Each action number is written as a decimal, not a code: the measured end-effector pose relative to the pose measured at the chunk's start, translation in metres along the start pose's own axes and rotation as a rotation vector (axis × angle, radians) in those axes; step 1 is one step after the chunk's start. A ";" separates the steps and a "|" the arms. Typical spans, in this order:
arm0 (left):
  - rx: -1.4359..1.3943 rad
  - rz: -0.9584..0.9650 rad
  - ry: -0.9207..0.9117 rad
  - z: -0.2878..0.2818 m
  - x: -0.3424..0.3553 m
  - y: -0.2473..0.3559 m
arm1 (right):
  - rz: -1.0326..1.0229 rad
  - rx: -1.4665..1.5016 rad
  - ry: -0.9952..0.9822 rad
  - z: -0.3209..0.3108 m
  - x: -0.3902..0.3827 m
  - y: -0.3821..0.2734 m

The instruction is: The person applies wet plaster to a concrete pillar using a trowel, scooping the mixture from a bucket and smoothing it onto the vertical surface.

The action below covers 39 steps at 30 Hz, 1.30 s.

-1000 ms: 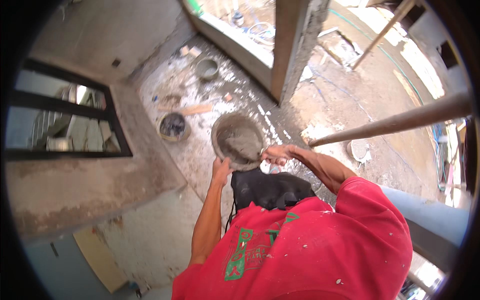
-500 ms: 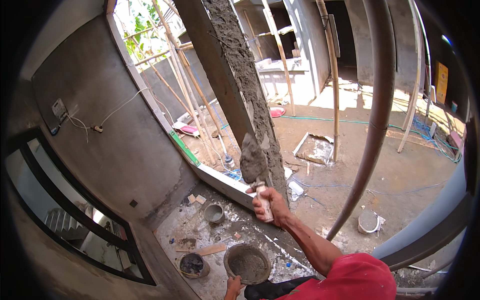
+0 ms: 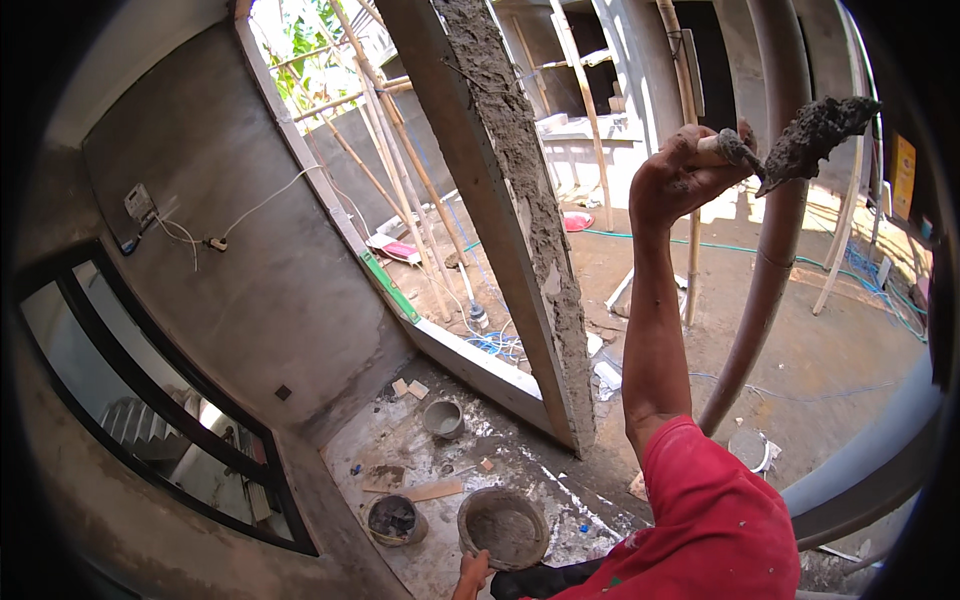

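My right hand (image 3: 682, 178) grips the pale handle of a trowel (image 3: 815, 143), raised at the upper right with my arm stretched out. Wet grey mortar covers the trowel's blade, hiding its metal. Low in the view, my left hand (image 3: 474, 568) holds the rim of a round mortar tub (image 3: 546, 530), its fingers closed over the edge. Some grey mortar lies inside the tub. Left of my right forearm stands a tall column (image 3: 510, 215), its right face coated in rough mortar and its left face smooth.
A bucket of dark mix (image 3: 417, 538) and a smaller grey bucket (image 3: 459, 428) stand on the splattered floor. A brown pipe (image 3: 775, 250) rises close beside my right arm. On the window ledge rests a green level (image 3: 389, 286). Bamboo poles (image 3: 452, 220) stand outside.
My right hand has swung up and to the right with the trowel, away from the column's lower part. My left hand stays on the tub's rim. The view has shifted slightly.
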<state>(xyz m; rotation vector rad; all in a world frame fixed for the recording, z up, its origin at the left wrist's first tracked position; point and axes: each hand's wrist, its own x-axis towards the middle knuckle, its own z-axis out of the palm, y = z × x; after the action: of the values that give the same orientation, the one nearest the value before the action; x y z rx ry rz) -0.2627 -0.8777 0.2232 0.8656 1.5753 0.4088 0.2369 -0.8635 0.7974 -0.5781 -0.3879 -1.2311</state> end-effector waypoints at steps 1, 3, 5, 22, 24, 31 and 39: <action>0.000 -0.033 0.012 0.000 0.000 0.000 | -0.046 -0.075 0.004 0.001 -0.012 0.013; -0.007 -0.056 0.013 0.005 -0.002 0.003 | 0.157 0.076 -0.131 0.000 -0.068 0.027; -0.016 -0.088 0.023 0.007 -0.002 0.004 | 0.415 0.160 -0.473 -0.012 -0.139 0.033; -0.002 0.084 -0.036 0.004 -0.026 0.008 | 1.302 -0.405 -2.055 -0.472 -0.251 -0.062; -0.029 0.098 -0.061 0.022 -0.031 0.021 | 1.052 -0.395 -2.291 -0.476 -0.257 -0.054; -0.140 0.062 -0.082 0.022 -0.046 0.016 | 0.486 -0.133 -2.874 -0.446 -0.333 -0.096; -0.087 0.098 -0.140 0.024 -0.059 0.019 | 0.509 0.860 -3.163 -0.510 -0.379 -0.114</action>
<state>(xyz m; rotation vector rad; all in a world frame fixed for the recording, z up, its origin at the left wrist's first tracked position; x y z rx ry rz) -0.2347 -0.9132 0.2721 0.8874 1.3805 0.4725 0.0005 -0.9070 0.1981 1.0308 2.4267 -1.3877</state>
